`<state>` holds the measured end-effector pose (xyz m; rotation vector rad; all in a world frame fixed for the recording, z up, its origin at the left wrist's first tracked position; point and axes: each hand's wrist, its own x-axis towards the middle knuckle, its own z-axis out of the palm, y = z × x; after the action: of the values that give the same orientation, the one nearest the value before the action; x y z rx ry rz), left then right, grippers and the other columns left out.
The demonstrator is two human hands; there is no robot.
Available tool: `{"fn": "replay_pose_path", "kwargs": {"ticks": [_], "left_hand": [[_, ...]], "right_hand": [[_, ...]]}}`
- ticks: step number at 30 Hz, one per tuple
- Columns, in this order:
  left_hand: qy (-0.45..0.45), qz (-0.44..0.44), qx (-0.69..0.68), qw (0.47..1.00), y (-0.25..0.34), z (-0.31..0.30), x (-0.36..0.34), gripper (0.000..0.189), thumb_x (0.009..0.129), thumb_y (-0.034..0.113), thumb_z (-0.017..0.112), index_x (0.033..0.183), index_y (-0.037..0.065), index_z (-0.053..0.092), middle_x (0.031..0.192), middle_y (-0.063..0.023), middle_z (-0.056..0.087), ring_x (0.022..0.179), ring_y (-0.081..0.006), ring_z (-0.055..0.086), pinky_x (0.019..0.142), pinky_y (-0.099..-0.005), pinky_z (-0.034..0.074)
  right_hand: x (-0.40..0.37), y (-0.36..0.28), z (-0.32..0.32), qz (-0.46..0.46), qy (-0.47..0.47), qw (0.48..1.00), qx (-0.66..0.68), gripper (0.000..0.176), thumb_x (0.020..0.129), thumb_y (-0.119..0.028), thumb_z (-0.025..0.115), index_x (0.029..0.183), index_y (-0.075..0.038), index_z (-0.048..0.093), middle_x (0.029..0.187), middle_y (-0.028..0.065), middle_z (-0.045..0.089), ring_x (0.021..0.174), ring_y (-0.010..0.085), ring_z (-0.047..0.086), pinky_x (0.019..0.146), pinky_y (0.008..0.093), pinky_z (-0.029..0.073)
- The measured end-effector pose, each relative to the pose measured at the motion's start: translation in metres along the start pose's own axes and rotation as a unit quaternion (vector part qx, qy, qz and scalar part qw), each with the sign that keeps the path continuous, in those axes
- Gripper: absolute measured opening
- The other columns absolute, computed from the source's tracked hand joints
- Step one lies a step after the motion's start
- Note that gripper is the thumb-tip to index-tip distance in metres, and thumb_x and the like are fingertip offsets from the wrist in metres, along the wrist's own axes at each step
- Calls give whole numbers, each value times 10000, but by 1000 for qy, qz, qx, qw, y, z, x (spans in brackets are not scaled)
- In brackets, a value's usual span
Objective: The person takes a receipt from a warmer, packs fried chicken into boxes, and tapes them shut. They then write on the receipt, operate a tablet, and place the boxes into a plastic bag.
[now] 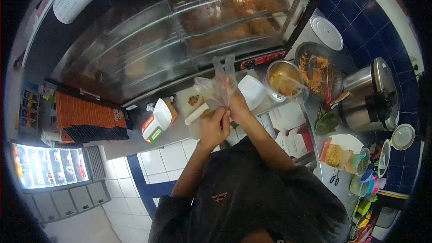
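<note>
Both my hands meet over the counter around a clear plastic bag (220,84) whose handles stick upward. My left hand (214,127) grips the bag's lower part with its fingers closed. Touching it on the right, my right hand (237,106) pinches the bag's side. What the bag contains cannot be made out. Just left of my hands, a knife with a white handle (196,114) lies on a white cutting board (188,95) beside a bit of food (194,100).
A glass warmer case of fried food (225,18) stands behind the counter. To the right are a white box (252,91), a metal pot of sauce (283,78), a wok of fried rice (315,69), a rice cooker (373,94) and open takeaway boxes (292,130). Stacked orange boxes (85,117) sit left.
</note>
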<state>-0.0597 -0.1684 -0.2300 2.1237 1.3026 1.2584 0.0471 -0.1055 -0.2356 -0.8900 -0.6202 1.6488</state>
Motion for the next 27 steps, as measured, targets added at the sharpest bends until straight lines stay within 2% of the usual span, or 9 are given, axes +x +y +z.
{"fn": "replay_pose_path", "kwargs": {"ticks": [3,7,11,13,14,15,18,21,27], "left_hand": [[-5,-2,-41,999,6,8,7,54,882,36,577,831,38,593,594,-101,577,487,-221,580,485,-333,420],[16,35,-93,995,21,13,18,28,872,56,599,863,31,605,625,-119,602,492,-225,588,507,-341,441],[-39,89,-63,993,39,20,20,59,858,91,600,891,43,612,708,-144,633,596,-307,628,574,-397,488],[-121,63,-77,988,47,24,22,64,858,84,600,906,43,607,748,-149,643,651,-336,639,604,-408,504],[-94,82,-93,988,47,31,22,60,867,88,590,911,49,600,746,-152,639,660,-335,646,607,-402,510],[-87,93,-95,987,49,31,23,60,867,88,590,911,49,600,746,-152,639,660,-335,646,607,-402,510],[-94,59,-98,989,48,33,11,75,861,91,603,916,42,592,777,-157,642,648,-341,634,577,-419,510],[-104,30,-105,989,30,28,-10,94,860,98,613,932,40,599,810,-158,653,673,-347,644,594,-418,520],[-120,-131,-105,978,-17,-7,-66,80,898,93,587,944,33,610,765,-183,660,659,-342,660,618,-421,518]], "right_hand": [[-3,-11,-7,4,-37,999,25,715,974,-568,416,1478,-73,302,1486,126,355,1308,252,413,1076,339,348],[-4,-39,-8,42,-135,986,88,912,868,-759,379,1526,-149,218,1527,135,304,1386,316,307,1099,480,290],[17,-62,-13,1,-53,999,11,970,824,-827,322,1534,-178,199,1561,144,245,1420,386,227,1079,593,250],[40,-76,-38,-151,41,985,-78,793,928,-660,376,1516,-142,258,1485,138,393,1348,312,391,1091,434,312],[63,-83,-65,-263,91,950,-140,711,964,-582,403,1498,-120,312,1440,140,462,1307,288,457,1083,378,337],[48,-126,-56,-398,265,776,-411,543,1001,-427,440,1408,-67,457,1327,150,568,1198,262,557,1030,325,389],[75,-199,-78,-518,436,561,-477,417,944,-264,537,1276,-12,559,1241,220,590,1163,351,554,1009,390,410],[113,-223,-115,-496,445,506,-548,390,921,-216,536,1248,-6,569,1190,241,594,1127,381,554,993,413,420],[119,-221,-113,-470,414,612,-482,313,929,-205,535,1161,-8,606,1174,222,596,1028,367,583,921,439,441]]}}
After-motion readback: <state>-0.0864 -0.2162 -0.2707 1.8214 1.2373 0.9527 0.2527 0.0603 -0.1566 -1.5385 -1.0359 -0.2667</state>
